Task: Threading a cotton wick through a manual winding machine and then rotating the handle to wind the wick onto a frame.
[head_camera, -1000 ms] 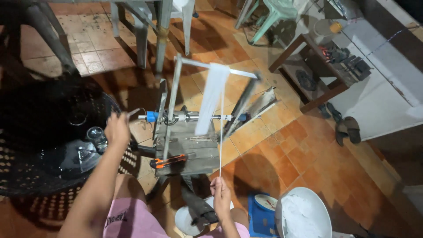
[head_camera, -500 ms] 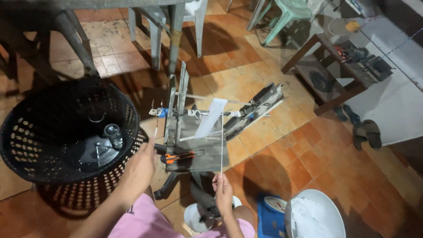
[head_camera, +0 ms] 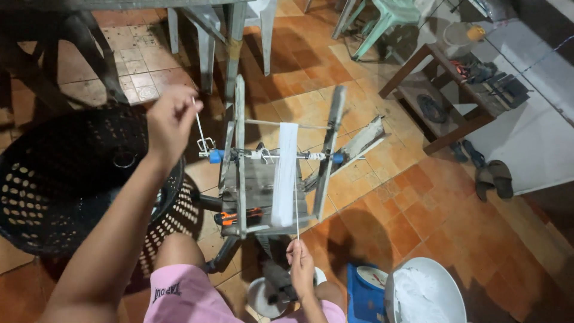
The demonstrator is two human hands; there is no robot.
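View from the head, looking down past our knees. Our left hand (head_camera: 170, 119) is raised above the left end of the winding frame (head_camera: 281, 173), fingers pinched on the thin crank handle (head_camera: 200, 128) that rises from the blue-capped axle (head_camera: 269, 155); we judge this grip lets the frame be turned from the side, clear of the spinning arms. Our right hand (head_camera: 300, 258) sits low, just in front of the frame, its fingertips closed on a fine white thread (head_camera: 297, 224) that runs straight up to the band of white yarn (head_camera: 284, 173) wrapped around the frame's arms. Held taut and in line with the band, the thread would feed evenly onto it, as we judge. The yarn lies in one narrow strip at the middle of the frame, between its two upright arms.

The frame stands on a dark metal stand (head_camera: 227, 251) on the tiled floor (head_camera: 418, 197), between our knees, so that both hands reach it. A black perforated basket (head_camera: 60, 173) sits just to the left, beside our left leg. To the right lie a white basin (head_camera: 427, 293) of pale material and a blue box (head_camera: 366, 293). Plastic chairs (head_camera: 382, 18) and a low wooden shelf (head_camera: 454, 90) stand well apart, beyond the frame.
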